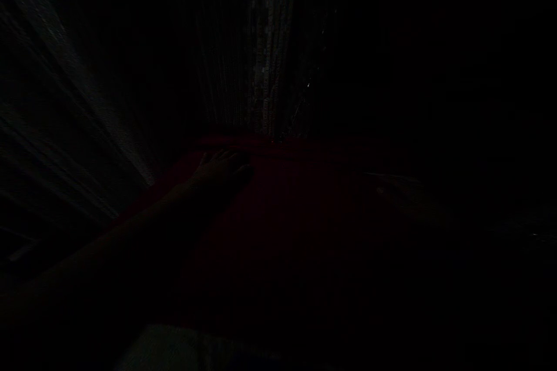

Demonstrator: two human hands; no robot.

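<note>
The view is very dark. A dark red surface [282, 202], which looks like cloth, spreads out in front of me. My left hand [221, 166] lies flat near its far edge, fingers apart, with nothing visible in it. On the right, my right hand [395, 188] is a faint shape over the red surface. A thin pale line shows at its tip, but the dark hides its fingers and whatever they may touch.
Beyond the red surface hang long vertical strands or folds of fabric [270, 40] with small glints. More pale, slanting folds [100, 104] stand at the left. A dull greenish patch [165, 348] shows at the bottom. The right side is almost black.
</note>
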